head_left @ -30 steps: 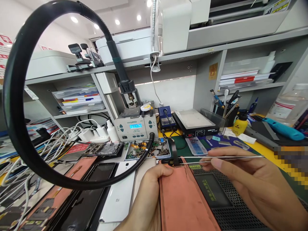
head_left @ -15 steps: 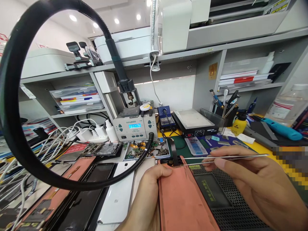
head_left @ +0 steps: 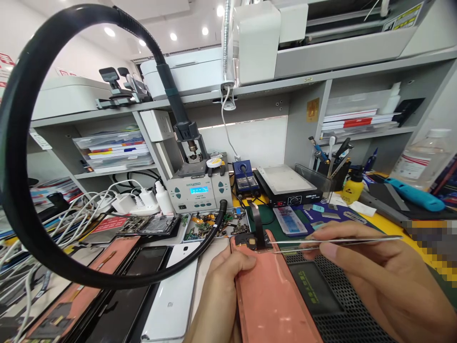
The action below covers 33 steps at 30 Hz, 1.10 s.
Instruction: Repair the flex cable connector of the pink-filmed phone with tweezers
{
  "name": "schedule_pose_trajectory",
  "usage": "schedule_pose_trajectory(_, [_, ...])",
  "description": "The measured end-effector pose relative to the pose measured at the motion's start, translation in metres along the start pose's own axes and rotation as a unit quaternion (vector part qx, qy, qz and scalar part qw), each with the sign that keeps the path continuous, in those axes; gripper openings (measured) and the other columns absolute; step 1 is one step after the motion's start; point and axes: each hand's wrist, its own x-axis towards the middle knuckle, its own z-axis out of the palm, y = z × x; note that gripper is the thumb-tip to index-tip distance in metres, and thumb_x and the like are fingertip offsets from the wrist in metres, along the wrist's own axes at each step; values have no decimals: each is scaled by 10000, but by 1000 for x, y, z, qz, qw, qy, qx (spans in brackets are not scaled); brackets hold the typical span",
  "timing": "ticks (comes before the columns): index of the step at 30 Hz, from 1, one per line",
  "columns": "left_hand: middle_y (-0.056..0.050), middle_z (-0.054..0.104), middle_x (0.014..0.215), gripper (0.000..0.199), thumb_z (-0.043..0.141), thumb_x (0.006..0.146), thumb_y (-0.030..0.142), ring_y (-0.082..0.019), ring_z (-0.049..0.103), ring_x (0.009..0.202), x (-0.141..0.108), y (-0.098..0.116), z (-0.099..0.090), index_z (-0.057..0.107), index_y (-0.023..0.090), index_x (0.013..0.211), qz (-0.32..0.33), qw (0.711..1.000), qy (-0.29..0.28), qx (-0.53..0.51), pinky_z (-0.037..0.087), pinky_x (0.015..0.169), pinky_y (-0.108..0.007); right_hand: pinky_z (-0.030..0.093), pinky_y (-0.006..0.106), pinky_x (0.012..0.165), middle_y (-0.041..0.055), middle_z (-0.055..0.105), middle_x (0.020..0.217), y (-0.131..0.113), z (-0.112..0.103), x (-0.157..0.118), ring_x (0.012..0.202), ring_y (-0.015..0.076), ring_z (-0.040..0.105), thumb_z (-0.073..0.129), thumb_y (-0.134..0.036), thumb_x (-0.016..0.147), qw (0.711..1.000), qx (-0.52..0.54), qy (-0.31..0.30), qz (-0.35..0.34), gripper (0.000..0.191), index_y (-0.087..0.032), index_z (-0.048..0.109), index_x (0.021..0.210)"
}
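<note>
The flat, salmon-coloured rectangular phone panel (head_left: pixel 273 295) lay at the lower middle of the view, and every other place is told from it. The left hand (head_left: pixel 223 281) gripped the panel by its left edge, the thumb pressed on its upper face; the fingers beneath were hidden. From the panel's far end rose a thin, dark, flat ribbon cable (head_left: pixel 257 224), beside small black parts (head_left: pixel 246 240) set into that end.

The right hand (head_left: pixel 378 274), to the right of the panel, pinched a pair of slim silver metal tweezers (head_left: pixel 352 241) between thumb and fingers. Their two prongs stood slightly apart and reached leftward to the panel's far end, near the foot of the cable (whether they touched it, I could not tell).

Under and to the right of the panel was a black perforated surface with a dark rectangular window (head_left: pixel 316 288). Left of the panel lay a glossy white phone back (head_left: pixel 171 295). Beyond it sat a shallow, pale-rimmed tray (head_left: pixel 185 234) of small circuit boards, and farther back a grey boxy station with a blue display (head_left: pixel 194 193).
</note>
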Motion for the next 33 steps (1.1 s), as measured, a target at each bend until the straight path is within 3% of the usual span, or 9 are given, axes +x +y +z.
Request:
schedule_pose_trajectory(8, [-87,775,800,399,700,590,151,-334,754,872,-11,1,7,780,113,980,15,1000,-12,-3,589,849,-417,561,194,583,44,761,852,-1,0,0,816,239,720,854,-340,773,1000,18,12,-1,195,-288,774,943])
schedule_pose_trajectory(17, [-26,745,703,428,709,545,164,-298,748,826,-15,4,12,776,137,967,10,1000,7,0,556,831,-354,569,179,585,16,734,914,1,-1,0,804,210,700,881,-345,725,999,7,35,-29,187,-295,781,876])
schedule_pose_trajectory(21, [-8,740,684,483,709,491,180,-296,745,805,-17,5,16,778,147,968,2,999,31,-4,544,814,-344,595,230,626,21,740,878,2,-3,0,800,235,713,871,-346,737,999,9,37,-29,188,-303,778,895])
schedule_pose_trajectory(26, [-17,732,662,528,694,489,200,-312,739,841,-18,5,17,771,140,1008,6,1000,24,12,532,816,-347,584,210,604,31,746,932,0,-1,-1,808,233,707,876,-362,727,998,-34,37,-44,190,-298,793,887])
schedule_pose_trajectory(33, [-26,743,712,490,711,542,178,-292,735,851,-17,3,13,775,148,1027,14,1000,11,9,534,844,-340,570,197,562,27,738,928,-8,0,1,792,225,688,891,-350,697,998,-14,55,-27,177,-305,799,841])
